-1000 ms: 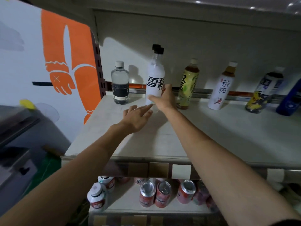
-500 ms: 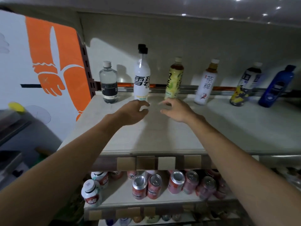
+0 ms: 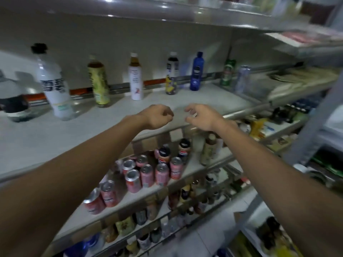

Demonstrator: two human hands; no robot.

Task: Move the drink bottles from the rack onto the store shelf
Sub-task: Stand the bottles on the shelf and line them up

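On the top board of the store shelf [image 3: 213, 97] a row of drinks stands upright along the far edge. At the far left is a clear water bottle [image 3: 13, 101], cut off by the frame. Next come a white bottle with a black cap [image 3: 53, 86], a green tea bottle [image 3: 99, 84], a white tea bottle [image 3: 136, 78], a dark bottle with a yellow label [image 3: 172, 73] and a blue bottle [image 3: 197, 71]. Each stands apart from its neighbour. Further right are a green can [image 3: 228, 72] and a silver can [image 3: 242, 78].

So a good part of the job looks done: six bottles are already on the board, and the near half of it is bare, with room for more.

Both hands hover over the near edge of that board, close together but not touching, and neither carries anything. The left hand [image 3: 157, 116] has its fingers curled in toward the palm. The right hand [image 3: 202, 116] is looser, thumb and fingers bent and apart.

I cannot pick out the rack the bottles come from, so how many remain is impossible to tell. With both hands empty, the likely next step is a trip back to fetch another bottle.

On the board below stand pink cans [image 3: 146, 175] and two cola bottles [image 3: 183, 149] — stock that seems to have no part in this task.
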